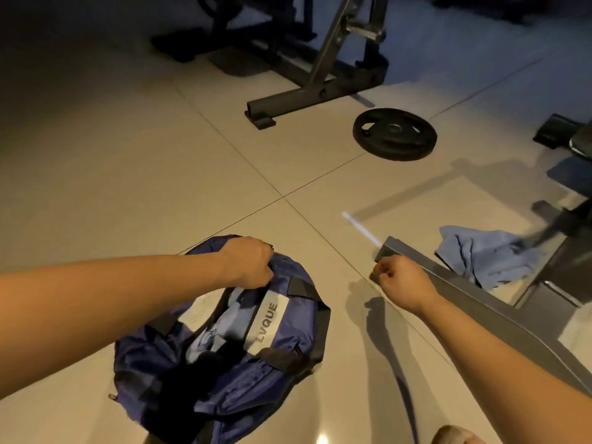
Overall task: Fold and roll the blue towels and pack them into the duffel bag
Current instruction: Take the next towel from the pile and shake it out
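A navy duffel bag with a white "LVQUE" panel lies on the tiled floor, its top open, and light blue towel fabric shows inside. My left hand grips the bag's far end, fingers curled into the fabric. My right hand hovers to the right of the bag as a loose fist with nothing visible in it. A crumpled light blue towel lies on the floor further right, behind a grey metal bar.
A grey bench leg runs diagonally under my right arm. A black weight plate lies on the floor ahead. A dark gym machine frame stands beyond it. More equipment crowds the right edge.
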A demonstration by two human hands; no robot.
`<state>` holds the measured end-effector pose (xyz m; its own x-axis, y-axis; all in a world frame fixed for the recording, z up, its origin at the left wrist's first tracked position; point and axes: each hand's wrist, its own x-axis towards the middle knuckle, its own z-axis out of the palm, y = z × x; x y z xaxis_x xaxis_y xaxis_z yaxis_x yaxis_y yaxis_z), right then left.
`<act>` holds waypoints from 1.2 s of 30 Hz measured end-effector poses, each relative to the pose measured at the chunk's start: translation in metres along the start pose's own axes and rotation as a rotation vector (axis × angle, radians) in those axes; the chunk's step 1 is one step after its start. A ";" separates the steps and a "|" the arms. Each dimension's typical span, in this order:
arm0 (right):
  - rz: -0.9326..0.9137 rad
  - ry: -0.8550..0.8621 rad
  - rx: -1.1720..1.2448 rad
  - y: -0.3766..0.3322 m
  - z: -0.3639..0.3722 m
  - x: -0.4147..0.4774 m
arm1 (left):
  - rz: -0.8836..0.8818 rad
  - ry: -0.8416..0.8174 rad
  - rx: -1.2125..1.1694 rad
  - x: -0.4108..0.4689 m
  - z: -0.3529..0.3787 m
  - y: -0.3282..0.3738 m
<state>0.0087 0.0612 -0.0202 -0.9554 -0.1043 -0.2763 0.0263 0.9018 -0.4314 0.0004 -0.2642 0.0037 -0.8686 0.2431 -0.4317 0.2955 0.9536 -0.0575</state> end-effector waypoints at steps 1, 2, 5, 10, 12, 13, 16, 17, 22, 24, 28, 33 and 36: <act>0.017 0.027 -0.013 0.008 -0.008 0.005 | 0.030 0.006 0.016 0.015 -0.010 0.014; 0.035 0.065 -0.027 0.020 -0.015 0.010 | 0.054 0.015 0.027 0.031 -0.019 0.030; 0.114 0.219 -0.119 0.064 -0.034 0.024 | 0.107 0.082 -0.048 0.078 -0.035 0.088; 0.278 0.238 -0.147 0.157 -0.057 0.049 | 0.282 0.213 -0.313 0.138 -0.034 0.196; 0.300 0.158 -0.126 0.191 -0.061 0.061 | 0.395 0.248 -0.308 0.159 -0.026 0.233; 0.317 0.123 -0.117 0.206 -0.062 0.066 | 0.445 0.265 -0.268 0.170 -0.020 0.248; 0.352 0.020 -0.111 0.245 -0.056 0.086 | 0.489 0.254 -0.073 0.196 -0.002 0.280; 0.354 -0.015 -0.123 0.251 -0.053 0.091 | 0.486 0.228 -0.028 0.201 0.004 0.287; 0.375 -0.046 0.014 0.266 -0.036 0.112 | 0.453 0.242 0.044 0.210 0.019 0.302; 0.439 -0.004 -0.100 0.269 -0.033 0.116 | 0.439 0.246 0.017 0.210 0.019 0.305; 0.513 0.102 -0.202 0.271 -0.034 0.115 | 0.409 0.210 -0.008 0.204 0.024 0.307; 0.390 0.310 0.329 0.221 -0.087 0.082 | 0.388 0.079 -0.218 0.198 0.001 0.302; 0.329 0.191 0.696 0.165 -0.131 0.048 | 0.368 0.221 -0.679 0.167 -0.036 0.298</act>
<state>-0.0717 0.2597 0.0081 -0.8990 0.2524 -0.3578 0.4335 0.3980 -0.8085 -0.0712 0.0666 -0.0536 -0.8421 0.5247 -0.1245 0.3333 0.6880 0.6447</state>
